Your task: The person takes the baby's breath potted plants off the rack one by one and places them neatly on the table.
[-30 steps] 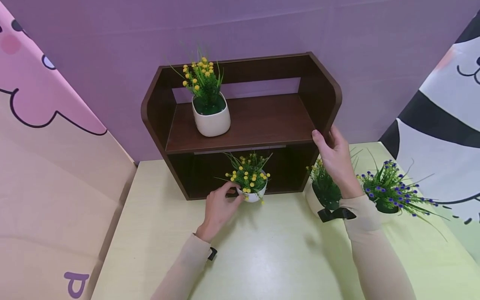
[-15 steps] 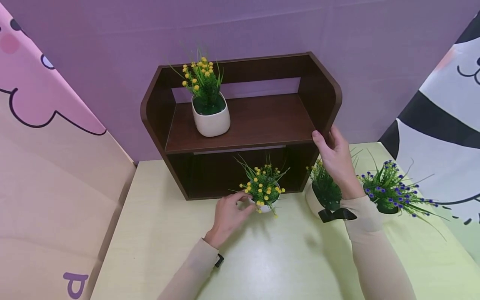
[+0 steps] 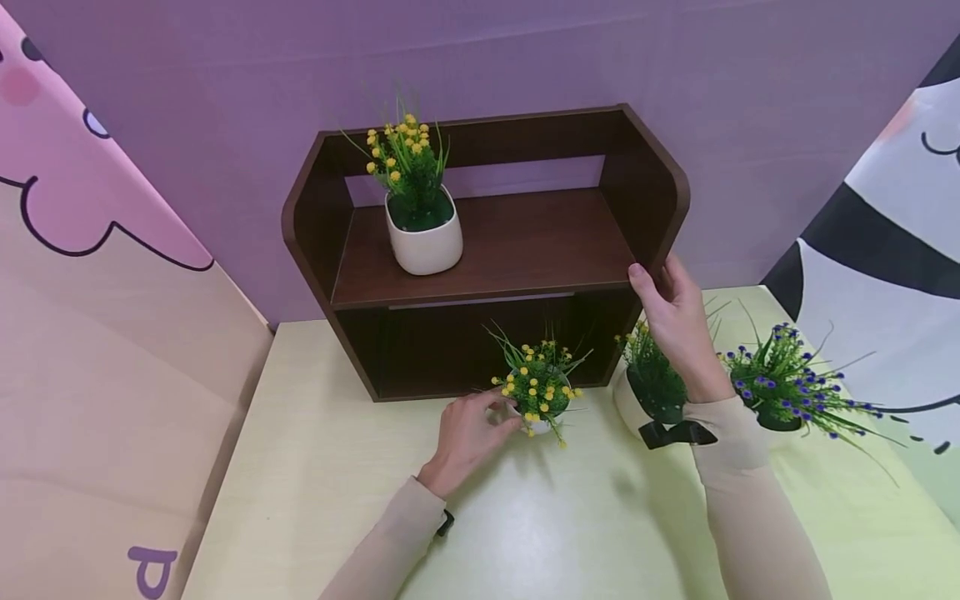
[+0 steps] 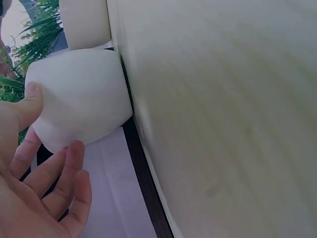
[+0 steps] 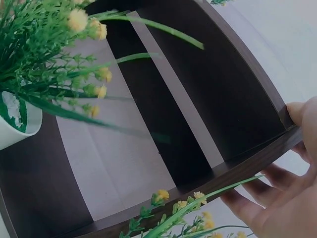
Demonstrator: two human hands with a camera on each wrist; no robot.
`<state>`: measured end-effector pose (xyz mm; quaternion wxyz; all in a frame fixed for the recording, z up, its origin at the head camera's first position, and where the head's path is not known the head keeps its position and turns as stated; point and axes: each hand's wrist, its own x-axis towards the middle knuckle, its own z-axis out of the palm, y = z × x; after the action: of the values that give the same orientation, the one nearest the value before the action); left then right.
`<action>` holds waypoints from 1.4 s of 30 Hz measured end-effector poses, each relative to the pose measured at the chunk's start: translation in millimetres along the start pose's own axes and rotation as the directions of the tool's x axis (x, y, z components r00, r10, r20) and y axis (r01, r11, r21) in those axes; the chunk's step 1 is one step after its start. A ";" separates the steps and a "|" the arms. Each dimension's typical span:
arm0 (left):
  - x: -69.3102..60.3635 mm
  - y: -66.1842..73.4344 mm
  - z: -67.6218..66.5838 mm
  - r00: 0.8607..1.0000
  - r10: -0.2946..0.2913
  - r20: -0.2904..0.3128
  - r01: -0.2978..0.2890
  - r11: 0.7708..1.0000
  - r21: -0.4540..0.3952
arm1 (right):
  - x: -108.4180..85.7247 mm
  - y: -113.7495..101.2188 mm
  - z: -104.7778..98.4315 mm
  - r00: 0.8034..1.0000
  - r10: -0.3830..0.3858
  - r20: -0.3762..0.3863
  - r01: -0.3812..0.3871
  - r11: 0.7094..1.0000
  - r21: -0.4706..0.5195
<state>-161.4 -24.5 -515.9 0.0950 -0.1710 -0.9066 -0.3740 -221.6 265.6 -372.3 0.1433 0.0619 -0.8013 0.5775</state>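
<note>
My left hand (image 3: 472, 435) pinches the rim of a small white pot of yellow flowers (image 3: 537, 392), in front of the lower compartment of a dark brown two-tier shelf (image 3: 540, 237). In the left wrist view the thumb lies on the white pot (image 4: 79, 99), with the other fingers (image 4: 74, 153) curled around its side. My right hand (image 3: 678, 329) grips the shelf's right side panel, thumb at the front edge. In the right wrist view the hand (image 5: 285, 193) has its thumb and fingers on opposite sides of the panel.
Another white pot of yellow flowers (image 3: 427, 246) stands on the upper tier, left side. Right of the shelf are a further yellow-flowered pot (image 3: 633, 408), partly behind my right arm, and a purple-flowered plant (image 3: 787, 383). A purple cloth wall (image 3: 510, 50) rises behind the pale table (image 3: 315, 483).
My left hand has moved the small flower pot rightward and toward me, out from the lower compartment's front edge. The right hand has kept its grip on the shelf.
</note>
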 end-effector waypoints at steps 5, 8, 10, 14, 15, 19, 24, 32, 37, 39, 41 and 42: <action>2.4 0.8 0.2 1.000 -0.004 0.011 0.003 0.999 0.045 | 0.1 -0.9 0.4 1.000 -0.001 0.001 0.001 1.000 -0.001; 3.7 1.8 -0.7 1.000 -0.010 0.022 0.009 0.999 0.053 | -0.2 -1.0 0.6 1.000 0.003 -0.002 -0.003 1.000 0.000; 4.0 2.1 -1.3 0.999 -0.019 0.036 0.017 0.999 0.051 | -0.7 -0.7 0.6 1.000 0.006 -0.003 -0.006 1.000 0.002; 4.1 2.4 -1.6 0.997 -0.025 0.068 0.022 0.999 0.041 | -1.3 0.9 0.1 1.000 0.008 -0.003 -0.008 1.000 0.002; 4.0 2.4 -1.4 0.997 -0.024 0.074 0.021 0.999 0.041 | -1.3 0.9 0.3 1.000 0.007 -0.003 -0.007 1.000 0.004; 3.6 3.2 -1.1 0.997 -0.011 0.079 0.008 0.999 0.037 | -1.5 0.9 0.6 1.000 0.004 -0.003 -0.004 1.000 0.010; 4.0 3.9 -0.9 0.996 -0.010 0.086 0.007 0.999 0.032 | -1.5 1.2 0.9 1.000 0.005 -0.001 -0.005 1.000 0.003; 1.7 3.8 -4.6 0.992 -0.007 0.124 0.008 1.000 -0.010 | -0.7 1.5 0.8 1.000 0.004 -0.002 -0.004 1.000 0.001; 1.8 2.2 -11.9 0.993 -0.005 0.121 0.010 0.999 -0.040 | -0.8 1.6 0.7 1.000 0.001 -0.004 -0.001 1.000 0.013; 2.4 1.6 -16.4 0.994 -0.006 0.105 0.012 0.998 -0.059 | -0.8 1.9 0.6 1.000 -0.003 -0.004 0.003 1.000 0.014; 3.2 0.6 -21.7 0.997 -0.004 0.080 0.010 0.997 -0.076 | -1.0 1.6 0.8 1.000 -0.006 -0.005 0.006 1.000 0.015; 3.8 0.2 -24.5 0.998 -0.003 0.066 0.008 0.997 -0.081 | -1.2 1.4 1.0 1.000 -0.007 -0.006 0.007 1.000 0.014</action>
<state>-163.7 -40.9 -497.4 0.0569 -0.1843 -0.8936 -0.4052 -220.9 265.1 -374.2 0.1474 0.0640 -0.7965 0.5830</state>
